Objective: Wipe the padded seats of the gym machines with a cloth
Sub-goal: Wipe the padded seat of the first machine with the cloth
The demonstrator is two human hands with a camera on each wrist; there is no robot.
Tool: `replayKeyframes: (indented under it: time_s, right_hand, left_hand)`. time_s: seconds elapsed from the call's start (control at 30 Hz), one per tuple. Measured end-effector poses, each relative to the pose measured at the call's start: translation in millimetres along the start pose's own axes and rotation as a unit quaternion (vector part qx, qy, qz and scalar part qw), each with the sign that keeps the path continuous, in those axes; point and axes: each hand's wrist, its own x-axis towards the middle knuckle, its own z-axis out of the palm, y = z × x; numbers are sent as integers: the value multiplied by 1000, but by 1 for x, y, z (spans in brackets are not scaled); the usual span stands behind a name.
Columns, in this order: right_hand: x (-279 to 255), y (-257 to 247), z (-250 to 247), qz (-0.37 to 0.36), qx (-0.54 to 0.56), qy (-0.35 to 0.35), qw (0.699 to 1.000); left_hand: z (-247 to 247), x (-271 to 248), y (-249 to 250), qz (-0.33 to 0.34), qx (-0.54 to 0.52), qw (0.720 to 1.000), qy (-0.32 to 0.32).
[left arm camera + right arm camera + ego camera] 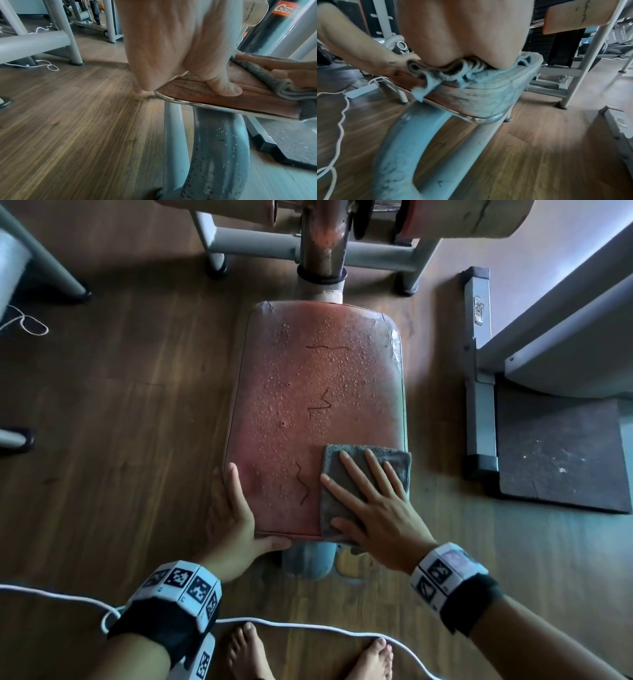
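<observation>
Fingers of our left hand curl round the padded seat's near-left corner, seemingly gripping it; our right hand presses flat, fingers spread, on the grey cloth at its near-right corner.

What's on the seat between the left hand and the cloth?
In the head view, only bare wet seat pad: water droplets and a dark squiggly mark lie between the left hand and the cloth under the right hand.
</observation>
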Motion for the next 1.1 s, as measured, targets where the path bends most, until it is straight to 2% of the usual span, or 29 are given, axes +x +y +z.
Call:
replayKeyframes:
  time_s: [0.1, 0.3, 0.47, 0.6, 0.73, 0.93, 1.0, 1.1]
  right_hand:
    - [24, 26, -8, 0, -6, 10, 1000]
    - [80, 68, -26, 70, -25, 40, 996]
    - [45, 32, -9, 105, 10, 66, 992]
    - [11, 4, 2, 55, 6, 44, 998]
    - [13, 8, -1, 37, -4, 36, 999]
    - [10, -13, 4, 83, 7, 111, 990]
    - [2, -22, 7, 66, -5, 127, 990]
    - [-7, -30, 12, 2, -15, 146, 989]
  left_hand:
    - [1, 1, 3, -10, 20, 1000, 4]
    - [-2, 1, 5, -41, 54, 998, 18]
    - [-2, 1, 5, -37, 18, 999, 16]
    - [0, 0, 0, -14, 6, 1000, 11]
    - [1, 2, -2, -8, 4, 1000, 13]
    - [3, 1, -3, -4, 2, 1000, 17]
    - [3, 2, -5, -4, -5, 1000, 14]
    - [4, 3, -6, -2, -1, 1000, 12]
